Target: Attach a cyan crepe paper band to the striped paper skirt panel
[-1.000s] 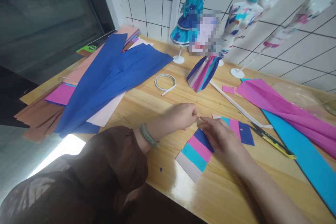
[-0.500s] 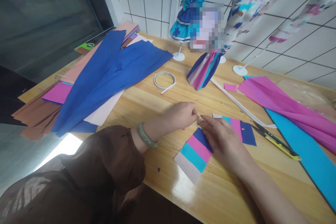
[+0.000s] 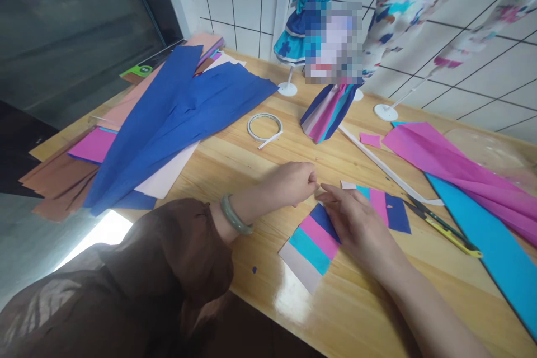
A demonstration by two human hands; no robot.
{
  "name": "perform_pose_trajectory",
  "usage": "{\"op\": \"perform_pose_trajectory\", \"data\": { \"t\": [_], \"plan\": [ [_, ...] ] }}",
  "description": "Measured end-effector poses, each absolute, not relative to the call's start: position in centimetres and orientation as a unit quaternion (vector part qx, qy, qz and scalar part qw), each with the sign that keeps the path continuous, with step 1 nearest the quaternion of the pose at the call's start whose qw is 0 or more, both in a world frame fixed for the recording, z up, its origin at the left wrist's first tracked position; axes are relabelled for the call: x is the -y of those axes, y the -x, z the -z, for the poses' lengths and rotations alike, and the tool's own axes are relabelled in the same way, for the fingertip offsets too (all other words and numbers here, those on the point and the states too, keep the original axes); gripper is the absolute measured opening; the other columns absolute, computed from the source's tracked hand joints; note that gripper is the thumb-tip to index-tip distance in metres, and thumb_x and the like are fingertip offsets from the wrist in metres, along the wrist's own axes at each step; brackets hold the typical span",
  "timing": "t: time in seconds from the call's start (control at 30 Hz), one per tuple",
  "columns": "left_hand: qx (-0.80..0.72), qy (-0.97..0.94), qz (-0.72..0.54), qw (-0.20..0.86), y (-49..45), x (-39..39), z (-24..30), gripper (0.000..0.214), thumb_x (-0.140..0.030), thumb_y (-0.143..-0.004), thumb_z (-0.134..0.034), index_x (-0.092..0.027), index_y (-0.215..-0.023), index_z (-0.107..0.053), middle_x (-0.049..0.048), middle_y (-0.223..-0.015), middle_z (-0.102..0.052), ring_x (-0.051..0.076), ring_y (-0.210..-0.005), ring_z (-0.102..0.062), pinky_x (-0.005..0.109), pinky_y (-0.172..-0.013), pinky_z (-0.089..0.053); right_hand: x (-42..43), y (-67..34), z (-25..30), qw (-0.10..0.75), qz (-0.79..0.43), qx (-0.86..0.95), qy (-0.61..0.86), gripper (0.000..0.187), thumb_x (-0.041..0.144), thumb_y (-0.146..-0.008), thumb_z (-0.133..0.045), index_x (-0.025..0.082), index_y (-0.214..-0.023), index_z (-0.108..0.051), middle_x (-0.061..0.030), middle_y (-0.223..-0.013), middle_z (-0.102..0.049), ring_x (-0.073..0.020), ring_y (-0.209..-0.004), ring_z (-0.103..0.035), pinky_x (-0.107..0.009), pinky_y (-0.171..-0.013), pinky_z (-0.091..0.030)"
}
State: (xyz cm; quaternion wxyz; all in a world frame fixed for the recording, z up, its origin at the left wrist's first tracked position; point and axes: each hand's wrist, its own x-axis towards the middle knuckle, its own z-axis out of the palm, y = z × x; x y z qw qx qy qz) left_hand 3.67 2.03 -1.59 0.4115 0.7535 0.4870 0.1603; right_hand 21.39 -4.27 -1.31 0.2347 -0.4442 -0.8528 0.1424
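Observation:
My left hand point(image 3: 300, 183), with a green bangle on its wrist, is closed, thumb and fingers pinched together. Its fingertips almost meet those of my right hand point(image 3: 356, 218), also closed in a pinch. Anything between the fingertips is too small to make out. Beneath my right hand lies a striped paper piece point(image 3: 309, 244) in navy, pink, turquoise and pale pink, its navy end partly covered by the fingers. A second striped paper piece point(image 3: 380, 205) sits just beyond that hand, partly hidden. Right of it are scissors point(image 3: 447, 228) with yellow-and-black handles, lying at a slant.
A roll of white tape point(image 3: 265, 127) lies mid-table. Blue paper point(image 3: 168, 123) and other sheets spread at left; pink paper point(image 3: 457, 168) overlaps turquoise paper point(image 3: 495, 251) at right. Dress forms stand along the tiled wall, near a striped skirt point(image 3: 329, 112) and a white strip point(image 3: 377, 162).
Both hands hold nearly the same pose over the striped piece. The view has shifted very slightly; nothing on the table has visibly moved.

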Motion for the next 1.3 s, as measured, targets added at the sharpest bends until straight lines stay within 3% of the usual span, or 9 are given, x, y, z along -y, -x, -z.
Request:
{"op": "perform_pose_trajectory", "data": {
  "t": [0.77, 1.0, 1.3],
  "plan": [
    [-0.497, -0.748, -0.141, 0.417, -3.8, -2.1, 1.5, 0.018, -0.031, -0.083, -0.046, -0.019, -0.088, -0.057, -0.0013, -0.066, -0.061, 0.009, -0.042, -0.052, 0.022, -0.046, -0.041, 4.3, -21.6, 1.4, 0.249, -0.141, 0.839, 0.462, 0.039, 0.016, -0.090, -0.043, 0.024, -0.129, -0.040, -0.0094, -0.099, -0.062, -0.0242, -0.093, -0.055, -0.043, -0.076, -0.049],
    [-0.495, -0.752, -0.142, 0.411, -3.8, -2.1, 1.5, 0.018, -0.033, -0.082, -0.047, -0.019, -0.086, -0.058, -0.0004, -0.062, -0.060, 0.011, -0.049, -0.055, 0.022, -0.047, -0.041, 3.4, -21.0, 1.8, 0.190, -0.090, 0.865, 0.455, 0.033, 0.020, -0.091, -0.042, 0.020, -0.124, -0.044, -0.0080, -0.087, -0.061, -0.0228, -0.081, -0.053, -0.041, -0.072, -0.046],
    [-0.493, -0.758, -0.144, 0.402, -3.8, -2.0, 1.1, 0.013, -0.027, -0.079, -0.046, -0.019, -0.081, -0.056, -0.0011, -0.063, -0.062, 0.011, -0.042, -0.053, 0.023, -0.044, -0.039, 3.4, -21.2, 2.4, 0.151, -0.049, 0.893, 0.421, 0.048, 0.016, -0.092, -0.033, 0.017, -0.140, -0.028, -0.0109, -0.091, -0.058, -0.0247, -0.082, -0.050, -0.042, -0.072, -0.044]
  ]
}}
